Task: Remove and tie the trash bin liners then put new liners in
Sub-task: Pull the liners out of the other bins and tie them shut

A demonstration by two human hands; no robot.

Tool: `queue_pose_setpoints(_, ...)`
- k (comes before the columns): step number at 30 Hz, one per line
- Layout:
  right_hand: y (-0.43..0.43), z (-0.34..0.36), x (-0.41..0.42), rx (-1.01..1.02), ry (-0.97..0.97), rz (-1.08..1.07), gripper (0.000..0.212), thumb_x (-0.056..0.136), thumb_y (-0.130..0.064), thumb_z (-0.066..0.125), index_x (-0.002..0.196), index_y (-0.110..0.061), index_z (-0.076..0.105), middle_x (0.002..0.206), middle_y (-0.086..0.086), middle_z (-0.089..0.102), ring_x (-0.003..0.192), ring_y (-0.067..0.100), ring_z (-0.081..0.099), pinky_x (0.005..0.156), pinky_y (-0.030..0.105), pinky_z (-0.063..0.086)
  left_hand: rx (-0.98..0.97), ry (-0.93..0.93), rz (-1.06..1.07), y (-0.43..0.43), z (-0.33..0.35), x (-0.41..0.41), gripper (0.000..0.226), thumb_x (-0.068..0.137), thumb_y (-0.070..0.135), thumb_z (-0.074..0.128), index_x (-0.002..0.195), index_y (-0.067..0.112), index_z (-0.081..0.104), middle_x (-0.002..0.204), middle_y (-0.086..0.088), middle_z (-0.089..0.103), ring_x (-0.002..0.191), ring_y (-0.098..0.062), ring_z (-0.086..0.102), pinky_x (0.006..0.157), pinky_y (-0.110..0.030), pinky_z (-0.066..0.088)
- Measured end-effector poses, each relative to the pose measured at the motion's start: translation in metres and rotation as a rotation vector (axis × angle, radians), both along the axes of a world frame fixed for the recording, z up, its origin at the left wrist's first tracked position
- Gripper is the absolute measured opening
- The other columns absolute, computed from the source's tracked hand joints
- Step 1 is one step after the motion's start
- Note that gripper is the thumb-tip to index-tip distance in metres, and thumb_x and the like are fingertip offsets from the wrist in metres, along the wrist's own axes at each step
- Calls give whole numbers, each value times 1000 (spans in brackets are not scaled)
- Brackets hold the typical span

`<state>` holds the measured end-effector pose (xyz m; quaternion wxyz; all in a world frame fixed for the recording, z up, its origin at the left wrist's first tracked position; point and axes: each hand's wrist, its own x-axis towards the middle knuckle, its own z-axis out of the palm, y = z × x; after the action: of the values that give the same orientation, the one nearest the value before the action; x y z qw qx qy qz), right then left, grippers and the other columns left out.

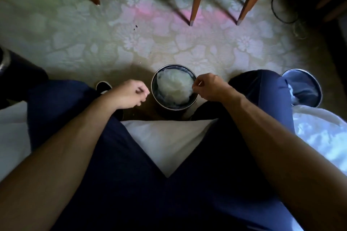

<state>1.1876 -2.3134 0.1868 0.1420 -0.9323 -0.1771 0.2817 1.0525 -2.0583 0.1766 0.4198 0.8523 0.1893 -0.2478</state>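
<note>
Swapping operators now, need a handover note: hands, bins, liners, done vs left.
Left hand: loosely curled beside the bin, left of it, holding nothing visible.
Right hand: at the bin's right rim, fingers pinched on the liner's edge.
Small round bin: on the floor between the knees, with the translucent liner bunched inside, not spread over the rim.
Second bin: on the floor outside the right knee; its liner state is unclear.
Done: cannot tell whether this liner is old or new.
Left: either lift and tie it, or spread it over the rim; then check the second bin.
</note>
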Motion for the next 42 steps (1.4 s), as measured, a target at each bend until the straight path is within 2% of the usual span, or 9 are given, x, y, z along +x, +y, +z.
queue_pose_setpoints(5,6,16,-18,46,-88,11,17,88,-26,58,96,-21,72,97,7,72,92,28,66,78,35,56,64,32,3,9,13,-22,14,99,13,54,106,13,67,99,-7,71,80,-20,70,72,-39,59)
queue_pose_setpoints(12,-9,-7,10,110,-30,-92,18,87,-24,60,95,-17,74,95,8,74,92,27,68,76,30,52,128,-40,98,3,2,-4,14,97,15,57,96,23,69,95,0,72,74,-14,72,64,-27,54)
queue_pose_setpoints(17,-9,-30,47,91,7,-116,10,89,-27,62,83,-21,67,93,6,72,90,25,66,72,26,44,107,-9,168,15,-24,20,14,97,20,59,96,31,68,99,5,71,78,-12,73,78,-38,60)
queue_pose_setpoints(23,8,-71,99,12,48,-144,18,84,-32,65,86,-16,72,85,10,75,81,32,72,77,42,61,22,133,236,25,-79,81,16,101,15,54,116,15,61,106,-6,63,87,-19,69,65,-32,56)
queue_pose_setpoints(27,12,-103,121,-94,88,-209,23,83,-37,65,86,-16,74,85,9,73,82,28,70,74,35,58,-83,252,323,24,-118,113,30,101,22,56,130,18,53,114,-7,60,99,-27,66,73,-38,61)
queue_pose_setpoints(32,17,-149,124,-124,258,-222,17,87,-22,60,82,-11,71,87,13,72,87,33,70,79,44,61,-181,276,330,14,-154,122,57,96,16,63,146,30,41,128,-2,54,101,-27,63,73,-48,63)
queue_pose_setpoints(34,21,-162,122,-103,296,-217,9,89,-21,60,91,-16,67,91,6,66,92,30,67,75,34,54,-207,224,357,12,-163,125,59,93,11,64,144,33,44,130,-4,56,98,-29,65,69,-54,62)
queue_pose_setpoints(37,23,-178,113,24,429,-348,32,90,-16,57,120,-26,60,103,1,65,87,23,67,64,37,59,-304,269,435,12,-170,126,67,93,3,61,146,40,40,135,0,51,93,-24,64,68,-54,62)
queue_pose_setpoints(42,16,-181,110,121,476,-379,54,90,-1,49,134,-32,56,114,6,66,83,27,70,51,35,59,-386,300,478,10,-172,123,80,93,-10,54,149,44,37,132,3,52,91,-19,64,65,-49,63)
